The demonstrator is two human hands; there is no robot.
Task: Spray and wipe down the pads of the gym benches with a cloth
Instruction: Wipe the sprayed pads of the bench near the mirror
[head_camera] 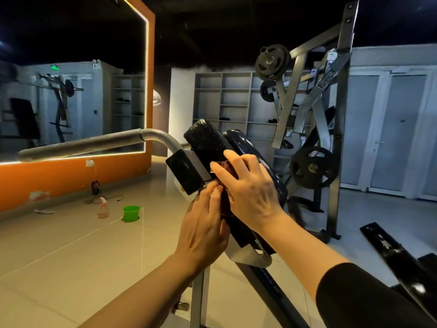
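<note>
Maroon cloth (225, 185) pinned flat under spread right hand (248, 190), edge pinched by left hand (203, 223), probably for wiping black pad (208, 138).

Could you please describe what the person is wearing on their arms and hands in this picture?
Both hands are bare: no gloves, rings, watch or bracelet show on the left hand or the right hand. The left forearm is uncovered for as far as the frame shows it. On the right arm a plain black sleeve is pushed up, leaving the forearm bare.
</note>
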